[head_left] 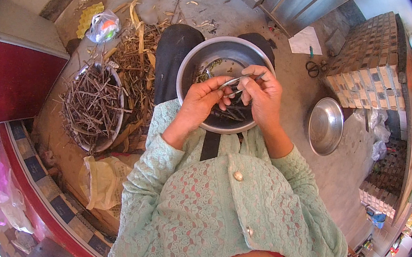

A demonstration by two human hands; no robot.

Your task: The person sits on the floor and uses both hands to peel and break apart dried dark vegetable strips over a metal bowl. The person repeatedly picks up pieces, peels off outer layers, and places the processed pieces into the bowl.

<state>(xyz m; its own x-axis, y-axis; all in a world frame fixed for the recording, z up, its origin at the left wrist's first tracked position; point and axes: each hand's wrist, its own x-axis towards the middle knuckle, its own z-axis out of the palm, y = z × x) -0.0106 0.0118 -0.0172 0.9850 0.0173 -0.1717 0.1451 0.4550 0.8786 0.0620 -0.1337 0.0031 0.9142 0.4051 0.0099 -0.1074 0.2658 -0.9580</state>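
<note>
A metal bowl (229, 50) rests on my lap, between my knees. Small green bits (215, 64) lie along its far side, and thin dark pod-like pieces (233, 116) are heaped near its closer edge. Over the bowl my left hand (206, 96) pinches one end of a slender dark pod (232, 82). My right hand (262, 91) has closed finger and thumb on the pod's other end. The two hands nearly touch, and fingers cover part of the pod, so what is inside it cannot be seen.
A basin of broken twigs (93, 109) stands at left beside loose stalks (139, 59). Close to it lie a plastic bag (103, 26) and a pale sack (101, 181). At right are an empty metal basin (326, 126), scissors (314, 68) and a brick stove (367, 68).
</note>
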